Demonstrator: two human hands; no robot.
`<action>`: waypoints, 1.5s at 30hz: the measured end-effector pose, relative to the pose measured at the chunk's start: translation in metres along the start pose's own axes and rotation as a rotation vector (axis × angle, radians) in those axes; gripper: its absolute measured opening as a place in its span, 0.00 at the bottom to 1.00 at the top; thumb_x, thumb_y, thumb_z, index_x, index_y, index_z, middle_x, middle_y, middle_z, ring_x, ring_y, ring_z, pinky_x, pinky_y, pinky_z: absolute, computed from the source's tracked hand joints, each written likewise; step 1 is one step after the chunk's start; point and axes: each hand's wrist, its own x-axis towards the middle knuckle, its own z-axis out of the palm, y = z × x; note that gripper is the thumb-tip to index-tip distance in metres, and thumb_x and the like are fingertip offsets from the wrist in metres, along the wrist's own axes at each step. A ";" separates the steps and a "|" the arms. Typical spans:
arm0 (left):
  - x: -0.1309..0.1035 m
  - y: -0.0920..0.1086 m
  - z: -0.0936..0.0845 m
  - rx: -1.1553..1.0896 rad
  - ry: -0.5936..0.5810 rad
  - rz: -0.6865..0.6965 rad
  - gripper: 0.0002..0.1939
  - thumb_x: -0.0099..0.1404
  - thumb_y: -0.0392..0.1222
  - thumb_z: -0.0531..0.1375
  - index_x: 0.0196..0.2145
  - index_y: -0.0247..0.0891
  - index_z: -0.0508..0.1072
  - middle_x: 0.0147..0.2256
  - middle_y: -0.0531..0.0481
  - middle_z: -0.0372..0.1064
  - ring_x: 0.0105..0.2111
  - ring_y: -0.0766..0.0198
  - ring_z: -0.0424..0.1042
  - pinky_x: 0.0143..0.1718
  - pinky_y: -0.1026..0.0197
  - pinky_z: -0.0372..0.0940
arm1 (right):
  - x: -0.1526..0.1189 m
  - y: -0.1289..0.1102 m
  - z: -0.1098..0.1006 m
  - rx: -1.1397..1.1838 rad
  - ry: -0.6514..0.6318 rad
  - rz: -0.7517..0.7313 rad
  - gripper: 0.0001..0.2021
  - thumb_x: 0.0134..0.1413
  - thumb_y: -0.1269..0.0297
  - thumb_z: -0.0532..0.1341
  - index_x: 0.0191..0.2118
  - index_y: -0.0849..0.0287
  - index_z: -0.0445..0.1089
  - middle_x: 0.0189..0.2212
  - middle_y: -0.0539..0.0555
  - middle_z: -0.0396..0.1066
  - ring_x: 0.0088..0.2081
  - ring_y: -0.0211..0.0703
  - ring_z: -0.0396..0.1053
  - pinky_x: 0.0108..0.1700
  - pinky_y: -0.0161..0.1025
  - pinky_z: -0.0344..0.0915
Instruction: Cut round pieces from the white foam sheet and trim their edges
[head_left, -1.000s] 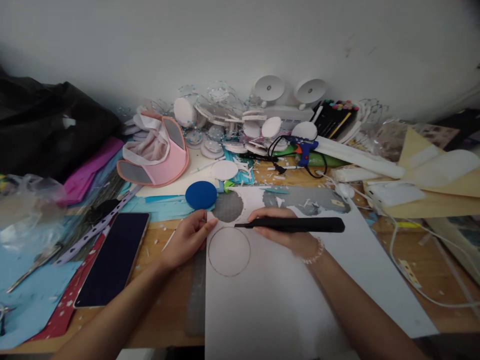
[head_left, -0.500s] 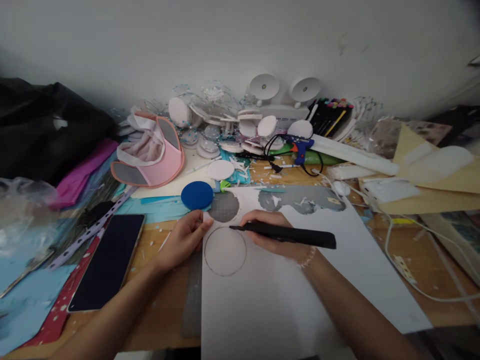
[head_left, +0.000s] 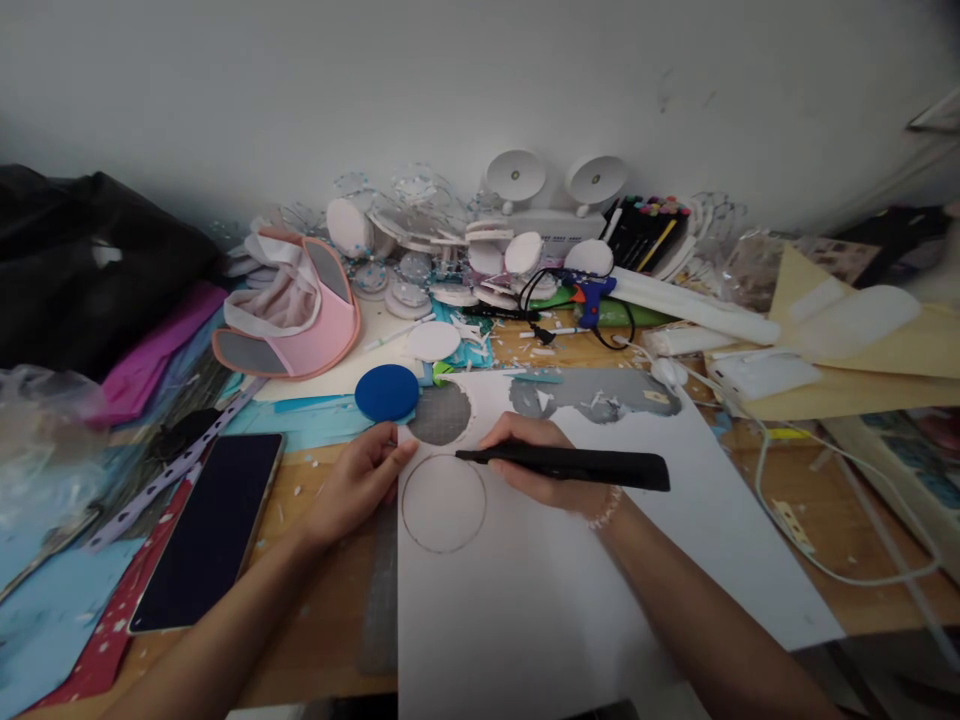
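A white foam board (head_left: 525, 600) lies over a grey cutting mat (head_left: 379, 600), and a thin dark circle (head_left: 444, 503) is marked near its left edge. My left hand (head_left: 365, 472) pinches the board's upper left corner between thumb and fingers. In my right hand (head_left: 531, 455) is a black pen-shaped cutter (head_left: 600, 468), held nearly flat. Its thin tip is at the top of the circle; whether it touches the board I cannot tell. Round gaps with ragged edges run along the board's far side. Just beyond my left hand rests a blue disc (head_left: 386, 392).
Left lie a phone (head_left: 210, 530), scissors (head_left: 52, 548) and a pink visor cap (head_left: 300, 310). White discs (head_left: 433, 341), a blue glue gun (head_left: 592, 298) and markers (head_left: 645, 235) crowd the back. A white cable (head_left: 847, 580) loops at the right, near yellow sheets (head_left: 862, 380).
The whole view has shifted slightly, so things appear a little further left. Both hands keep their hold, and the cutter tip stays near the top of the circle.
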 end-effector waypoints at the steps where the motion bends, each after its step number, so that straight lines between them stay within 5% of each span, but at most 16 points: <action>1: 0.000 0.000 0.000 0.003 0.002 0.000 0.18 0.67 0.55 0.52 0.28 0.38 0.60 0.15 0.60 0.57 0.17 0.71 0.55 0.19 0.67 0.48 | -0.001 0.001 -0.001 0.014 0.017 0.020 0.04 0.51 0.68 0.59 0.35 0.59 0.68 0.27 0.49 0.67 0.28 0.36 0.63 0.29 0.33 0.58; 6: 0.001 -0.001 0.001 0.006 0.009 -0.007 0.18 0.67 0.55 0.52 0.28 0.38 0.60 0.16 0.59 0.57 0.17 0.71 0.55 0.19 0.67 0.48 | -0.004 0.003 -0.004 0.123 0.124 0.079 0.04 0.51 0.66 0.60 0.34 0.58 0.67 0.28 0.50 0.68 0.29 0.37 0.64 0.30 0.33 0.59; 29: -0.001 0.003 0.001 0.012 0.025 -0.017 0.19 0.66 0.56 0.52 0.27 0.39 0.60 0.16 0.59 0.56 0.17 0.70 0.54 0.18 0.67 0.48 | -0.008 0.001 0.001 0.009 0.104 0.005 0.03 0.54 0.67 0.59 0.35 0.57 0.67 0.24 0.48 0.65 0.24 0.34 0.60 0.25 0.32 0.56; 45: 0.001 0.004 0.003 0.003 0.027 -0.002 0.18 0.66 0.54 0.53 0.26 0.39 0.59 0.16 0.59 0.56 0.17 0.71 0.54 0.18 0.68 0.48 | -0.004 0.000 0.002 -0.019 -0.024 -0.047 0.07 0.54 0.67 0.57 0.39 0.58 0.67 0.28 0.50 0.68 0.27 0.36 0.64 0.30 0.34 0.60</action>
